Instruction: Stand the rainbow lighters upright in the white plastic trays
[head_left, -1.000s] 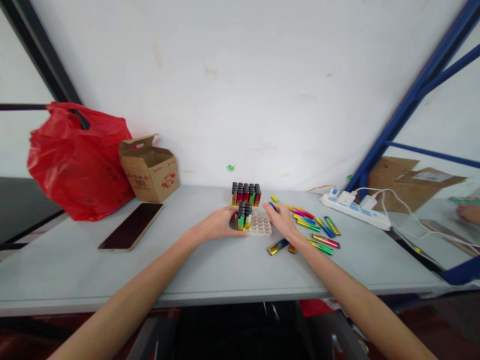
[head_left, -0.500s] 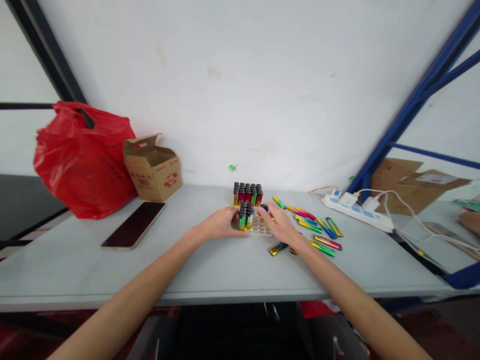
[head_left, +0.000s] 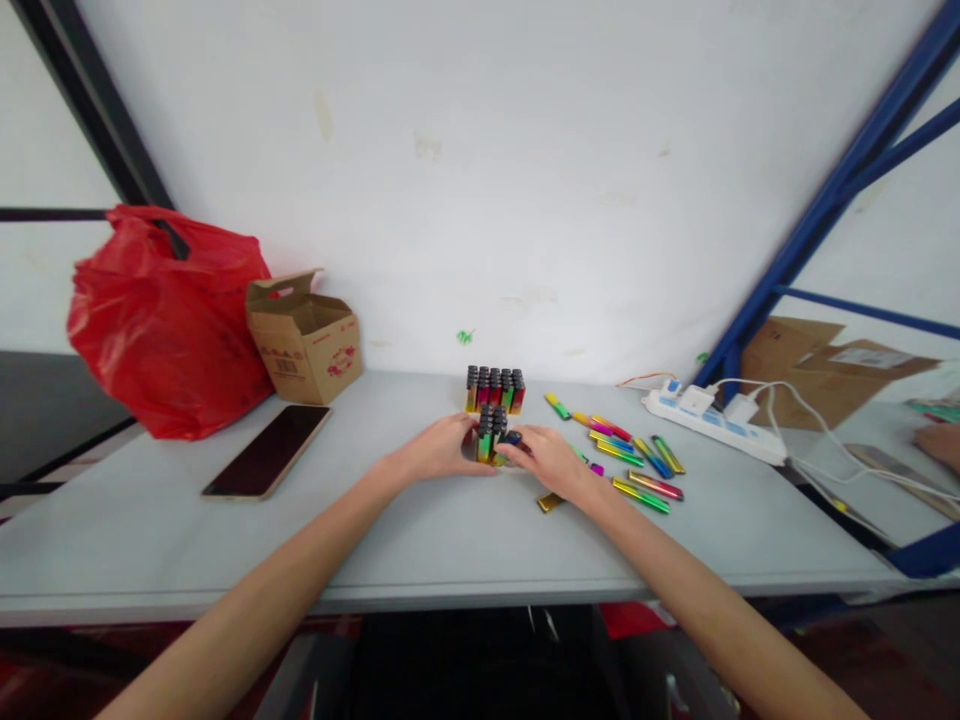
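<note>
Upright lighters (head_left: 486, 438) with black tops stand in a small pale tray with round holes, now mostly covered by my right hand. My left hand (head_left: 444, 450) is curled around the tray's left side, thumb along the front and fingers behind. My right hand (head_left: 546, 458) pinches one lighter (head_left: 513, 438) by its dark top, right beside the standing ones; its lower end is hidden. Just behind, a block of upright lighters (head_left: 495, 392) stands in rows. Several loose metallic lighters (head_left: 616, 448) lie scattered to the right of my right hand.
On the left of the grey table (head_left: 420, 560) are a phone (head_left: 268, 452), an open cardboard box (head_left: 307, 335) and a red plastic bag (head_left: 169, 320). A white power strip (head_left: 716, 425) with cables lies at right. Another person's hand (head_left: 941, 442) shows at the far right edge.
My right hand has moved left and slightly down with the lighter, from above the tray's open holes to beside the standing lighters. My left hand stays around the tray.
</note>
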